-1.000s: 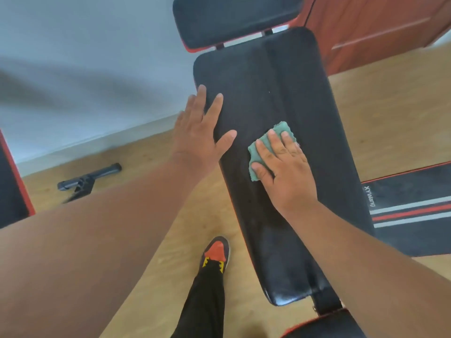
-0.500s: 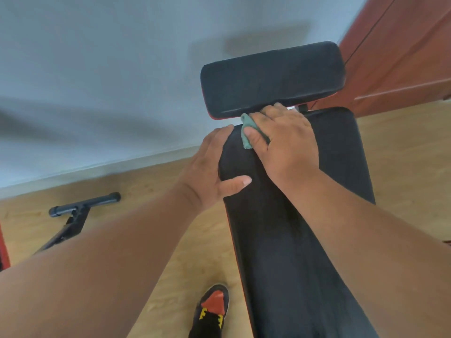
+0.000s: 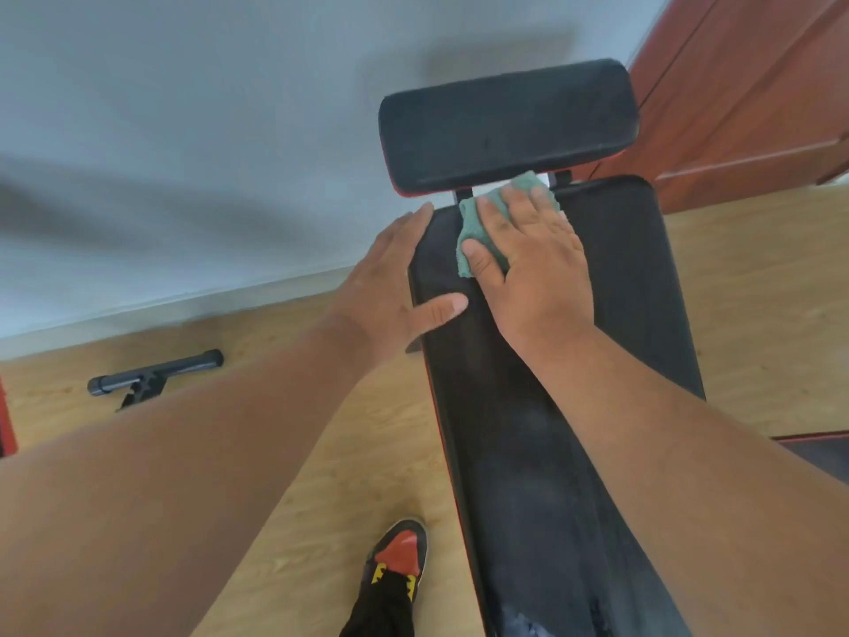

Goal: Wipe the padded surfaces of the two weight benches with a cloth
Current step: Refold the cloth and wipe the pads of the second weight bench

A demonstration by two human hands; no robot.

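Observation:
A long black padded bench (image 3: 523,429) runs from the bottom of the view up to a separate black head pad (image 3: 507,124). My right hand (image 3: 528,255) lies flat on a green cloth (image 3: 473,227) and presses it onto the top end of the long pad, just below the head pad. My left hand (image 3: 390,287) rests on the pad's left edge, fingers straight down its side and thumb lying across the top. Part of a second bench, black with a red edge (image 3: 817,452), shows at the right.
A black metal foot bar (image 3: 156,372) lies on the wooden floor to the left. A grey wall with a skirting board stands behind the bench, and a red-brown door (image 3: 753,85) is at the upper right. My shoe (image 3: 397,556) stands left of the bench.
My right hand slid the cloth from the middle of the pad up to its top end, then spread flat there. My left hand moved up along the left edge.

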